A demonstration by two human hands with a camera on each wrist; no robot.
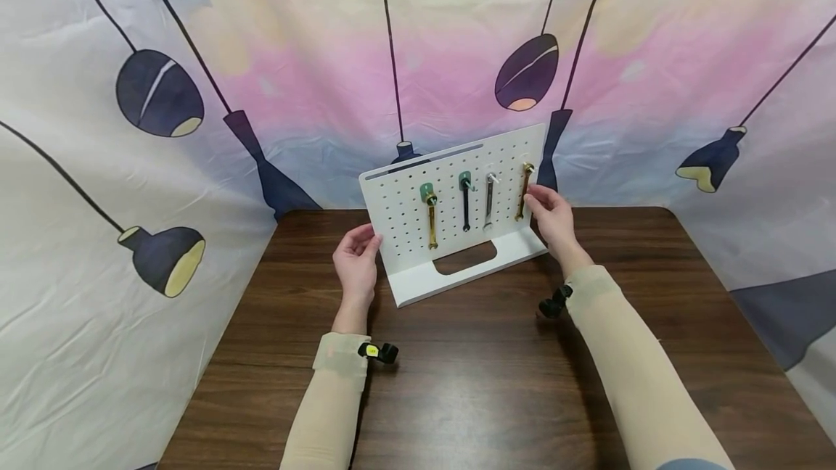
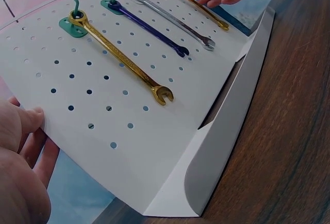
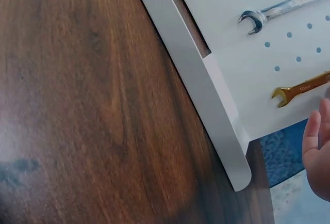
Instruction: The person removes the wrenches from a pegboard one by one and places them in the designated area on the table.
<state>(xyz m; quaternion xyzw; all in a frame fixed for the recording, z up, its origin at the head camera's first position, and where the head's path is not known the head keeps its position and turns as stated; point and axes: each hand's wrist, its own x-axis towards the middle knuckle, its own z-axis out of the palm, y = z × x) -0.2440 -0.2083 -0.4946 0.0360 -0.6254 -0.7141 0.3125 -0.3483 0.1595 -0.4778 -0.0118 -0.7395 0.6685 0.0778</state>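
Observation:
A white pegboard stand (image 1: 405, 227) is upright on the table, turned at a slight angle. Four-sided holes aside, its face carries a left gold combination wrench (image 1: 432, 227), a dark blue one (image 2: 147, 28), a silver one (image 1: 489, 201) and a right gold one (image 3: 301, 87), each hanging by its ring end. My left hand (image 1: 357, 260) holds the board's left edge, thumb at the front and fingers behind. Beside the right gold wrench, my right hand (image 1: 553, 223) has loosely bent fingers near its shaft; contact is unclear.
Green hooks (image 2: 73, 28) support the two leftmost wrenches. The stand's base has a long cutout and a raised front lip (image 2: 227, 146). Under it lies a dark wooden table (image 1: 470, 383). A cloth backdrop (image 1: 313, 56) with painted lamps hangs close behind.

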